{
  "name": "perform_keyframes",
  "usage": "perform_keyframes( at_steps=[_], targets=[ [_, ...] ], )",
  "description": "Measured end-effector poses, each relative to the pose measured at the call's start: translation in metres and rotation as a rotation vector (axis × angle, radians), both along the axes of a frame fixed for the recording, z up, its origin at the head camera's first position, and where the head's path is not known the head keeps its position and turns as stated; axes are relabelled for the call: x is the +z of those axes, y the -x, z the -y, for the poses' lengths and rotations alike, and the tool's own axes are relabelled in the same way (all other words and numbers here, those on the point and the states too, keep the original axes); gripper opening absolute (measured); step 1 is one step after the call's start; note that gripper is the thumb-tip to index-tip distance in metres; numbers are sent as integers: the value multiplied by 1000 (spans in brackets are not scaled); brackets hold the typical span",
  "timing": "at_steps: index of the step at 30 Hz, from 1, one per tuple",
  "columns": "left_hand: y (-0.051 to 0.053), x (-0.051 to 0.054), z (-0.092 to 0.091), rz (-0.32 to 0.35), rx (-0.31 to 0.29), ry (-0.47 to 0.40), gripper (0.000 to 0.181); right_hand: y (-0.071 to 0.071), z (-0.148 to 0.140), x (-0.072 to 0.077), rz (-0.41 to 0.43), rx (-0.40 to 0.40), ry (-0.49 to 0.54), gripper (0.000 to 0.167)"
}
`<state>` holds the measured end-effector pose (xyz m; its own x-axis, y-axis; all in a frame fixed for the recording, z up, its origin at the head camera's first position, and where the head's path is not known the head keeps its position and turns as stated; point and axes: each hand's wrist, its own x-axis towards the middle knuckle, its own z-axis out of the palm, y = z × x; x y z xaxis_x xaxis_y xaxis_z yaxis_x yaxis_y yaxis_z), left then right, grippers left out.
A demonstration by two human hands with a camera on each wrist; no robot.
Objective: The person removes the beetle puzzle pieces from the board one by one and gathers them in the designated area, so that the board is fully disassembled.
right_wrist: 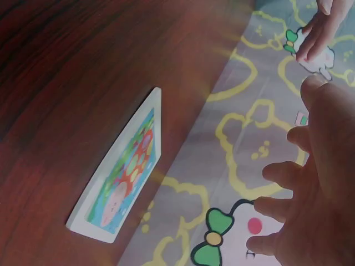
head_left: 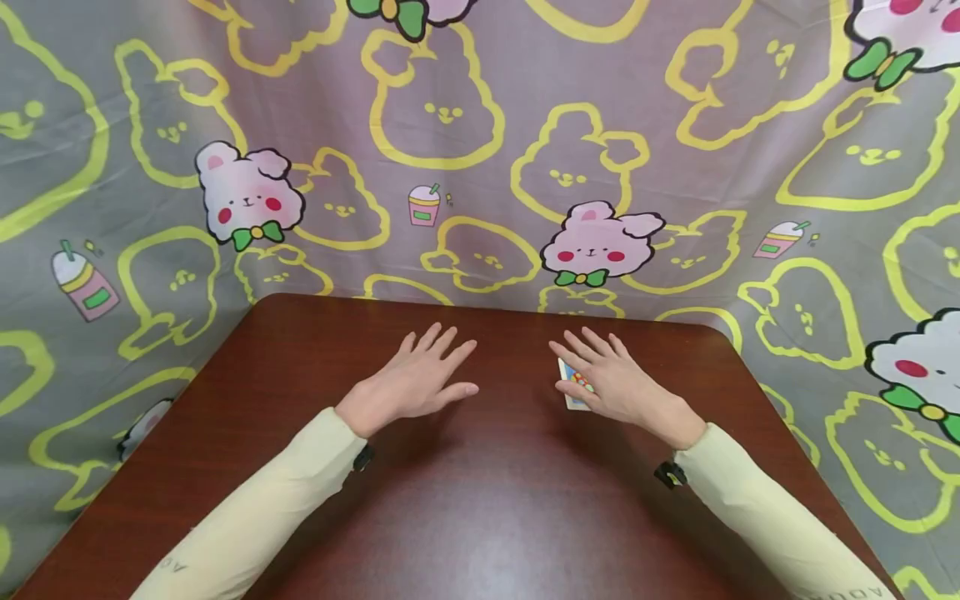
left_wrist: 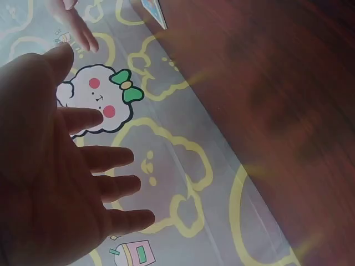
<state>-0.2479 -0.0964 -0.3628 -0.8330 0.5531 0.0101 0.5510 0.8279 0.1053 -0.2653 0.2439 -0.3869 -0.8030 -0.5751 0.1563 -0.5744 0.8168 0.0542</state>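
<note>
My left hand (head_left: 417, 375) hovers palm down over the left middle of the table, its fingers spread and holding nothing. On the other side my right hand (head_left: 611, 379) hangs over a small flat rectangular piece (head_left: 577, 403), hiding much of it in the head view. In the right wrist view that white-bordered picture piece (right_wrist: 123, 174) lies flat on the wood, printed in red, yellow, green and blue. A gap shows between it and the spread right fingers (right_wrist: 280, 177). Only a corner of the piece (left_wrist: 156, 12) appears in the left wrist view.
The dark reddish-brown table (head_left: 480, 500) has rounded far corners. Around its back and sides hangs a grey cloth (head_left: 465, 100) with yellow outlines, cartoon rabbits and drink cups. Each sleeve end carries a small black device (head_left: 670, 475).
</note>
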Motion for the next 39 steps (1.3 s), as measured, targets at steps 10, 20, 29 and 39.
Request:
perform_keyframes(
  at_steps=[10,20,29,39],
  targets=[
    [15,1,-23,-7,1,-82,75,9,-12,-8,51,-38,109,66],
    [20,-2,-32,45,16,-174,75,12,-20,-18,58,-23,226,64],
    [22,-6,-45,79,16,-233,68,17,-35,-25,133,-101,345,61],
    [24,-22,-58,185,33,-291,65,22,-44,-29,200,-183,328,58]
  ],
)
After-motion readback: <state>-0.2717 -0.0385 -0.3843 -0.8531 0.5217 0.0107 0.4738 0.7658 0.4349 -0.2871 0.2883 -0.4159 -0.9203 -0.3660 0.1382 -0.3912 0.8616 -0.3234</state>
